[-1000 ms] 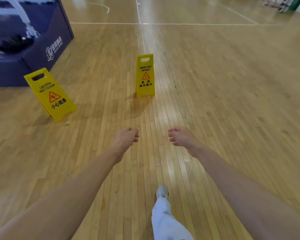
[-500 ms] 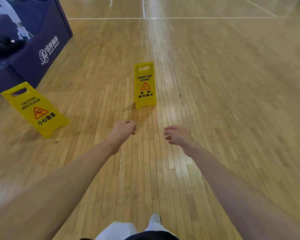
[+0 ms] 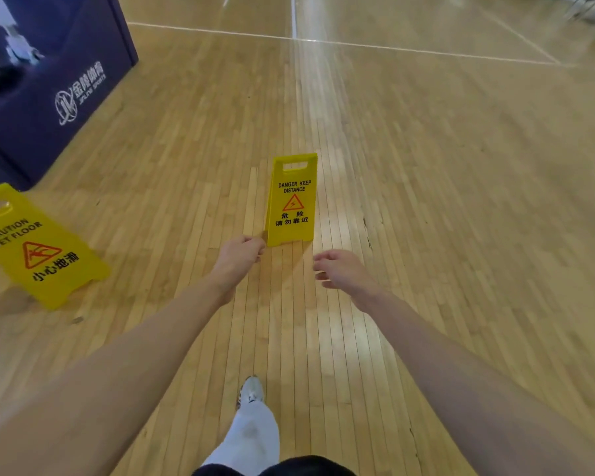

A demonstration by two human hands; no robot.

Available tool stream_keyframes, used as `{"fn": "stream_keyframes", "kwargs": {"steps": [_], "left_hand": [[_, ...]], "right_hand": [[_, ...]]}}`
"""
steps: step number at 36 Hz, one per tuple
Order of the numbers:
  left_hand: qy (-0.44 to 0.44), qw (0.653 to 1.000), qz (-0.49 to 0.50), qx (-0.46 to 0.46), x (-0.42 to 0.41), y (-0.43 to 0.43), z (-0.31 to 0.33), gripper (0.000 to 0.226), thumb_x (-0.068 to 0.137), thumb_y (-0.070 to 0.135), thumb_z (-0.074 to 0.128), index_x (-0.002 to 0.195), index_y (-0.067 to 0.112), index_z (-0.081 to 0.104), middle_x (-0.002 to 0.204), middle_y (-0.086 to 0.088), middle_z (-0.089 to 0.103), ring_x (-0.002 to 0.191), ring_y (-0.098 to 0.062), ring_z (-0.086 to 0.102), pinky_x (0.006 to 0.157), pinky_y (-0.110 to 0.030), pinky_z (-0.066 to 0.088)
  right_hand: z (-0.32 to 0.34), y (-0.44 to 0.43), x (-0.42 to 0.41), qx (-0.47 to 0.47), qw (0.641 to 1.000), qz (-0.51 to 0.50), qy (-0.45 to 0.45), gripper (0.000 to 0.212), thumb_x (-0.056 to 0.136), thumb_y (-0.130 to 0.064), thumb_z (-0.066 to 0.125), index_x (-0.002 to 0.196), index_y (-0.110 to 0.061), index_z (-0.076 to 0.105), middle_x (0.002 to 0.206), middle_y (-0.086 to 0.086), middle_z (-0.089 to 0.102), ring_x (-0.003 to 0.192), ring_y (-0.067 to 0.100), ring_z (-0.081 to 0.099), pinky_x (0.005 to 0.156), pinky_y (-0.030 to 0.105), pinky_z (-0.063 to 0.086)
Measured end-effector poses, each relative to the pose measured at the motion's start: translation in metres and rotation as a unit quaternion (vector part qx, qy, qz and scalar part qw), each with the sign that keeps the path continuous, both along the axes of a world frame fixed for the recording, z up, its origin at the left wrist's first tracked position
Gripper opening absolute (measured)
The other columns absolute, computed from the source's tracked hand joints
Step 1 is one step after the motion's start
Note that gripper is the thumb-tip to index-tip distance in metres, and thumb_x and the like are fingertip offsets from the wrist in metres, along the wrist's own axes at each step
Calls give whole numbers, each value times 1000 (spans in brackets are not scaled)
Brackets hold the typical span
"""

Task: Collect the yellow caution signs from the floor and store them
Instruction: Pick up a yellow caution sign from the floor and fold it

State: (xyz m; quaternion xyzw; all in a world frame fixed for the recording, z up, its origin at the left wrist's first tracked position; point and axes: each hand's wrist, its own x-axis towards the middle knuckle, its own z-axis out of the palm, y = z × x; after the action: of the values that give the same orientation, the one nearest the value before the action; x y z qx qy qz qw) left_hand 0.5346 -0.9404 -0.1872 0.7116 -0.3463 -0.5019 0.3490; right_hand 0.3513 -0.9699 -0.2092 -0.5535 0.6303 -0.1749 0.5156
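My arms reach out over the wooden floor (image 3: 461,201); my left hand (image 3: 239,257) is curled into a fist, holding nothing, by the lower left corner of the upright DANGER KEEP DISTANCE sign (image 3: 291,201), touching it or not I cannot tell; my right hand (image 3: 340,273) is empty, its fingers loosely bent; the CAUTION WET FLOOR sign (image 3: 38,249) stands farther left, near a dark blue barrier (image 3: 66,80).

Danger sign (image 3: 292,201) standing on floor (image 3: 461,207), just ahead between left hand (image 3: 238,257) and right hand (image 3: 340,272); wet-floor sign (image 3: 38,249) sitting far left, before panel (image 3: 66,97).
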Motion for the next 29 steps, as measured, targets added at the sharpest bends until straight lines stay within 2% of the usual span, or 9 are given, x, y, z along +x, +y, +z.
{"fn": "stream_keyframes", "kwargs": {"steps": [6,10,13,20,25,29], "left_hand": [[-9,1000,-19,2,47,-96,-3,21,92,19,47,107,12,59,99,0,60,108,-21,57,102,-38,42],[-11,999,-36,18,62,-150,-6,27,93,21,46,116,10,57,108,0,60,111,-20,56,100,-37,43],[-11,999,-44,16,69,-193,-10,28,94,23,45,117,11,56,111,-3,60,112,-21,55,95,-35,42],[-23,999,-40,25,68,-289,-20,20,94,23,45,110,13,53,108,-2,58,112,-20,54,98,-36,40],[-54,997,-36,33,60,-367,-30,31,94,24,45,120,9,54,117,-6,59,113,-21,54,90,-32,39],[-75,995,-38,59,43,-445,-27,33,96,25,44,124,10,51,123,-7,56,117,-22,52,90,-32,36]], "right_hand": [[5,-93,44,9,1000,-13,6,29,97,-15,49,124,-9,58,117,7,62,108,22,61,94,36,54],[8,-145,58,13,1000,-28,-3,28,97,-14,50,124,-9,57,117,9,62,109,24,61,94,37,54],[6,-185,62,18,999,-42,-13,28,97,-14,50,123,-10,57,118,9,62,110,25,61,95,37,53],[-10,-281,56,33,997,-59,-22,15,97,-13,50,109,-13,59,116,12,63,111,28,62,96,41,53],[-28,-366,43,48,997,-55,-36,22,97,-16,51,116,-11,59,117,11,64,110,27,61,96,41,52],[-38,-450,25,80,994,-56,-44,14,96,-14,51,107,-13,60,112,15,65,96,22,59,97,44,51]]}}
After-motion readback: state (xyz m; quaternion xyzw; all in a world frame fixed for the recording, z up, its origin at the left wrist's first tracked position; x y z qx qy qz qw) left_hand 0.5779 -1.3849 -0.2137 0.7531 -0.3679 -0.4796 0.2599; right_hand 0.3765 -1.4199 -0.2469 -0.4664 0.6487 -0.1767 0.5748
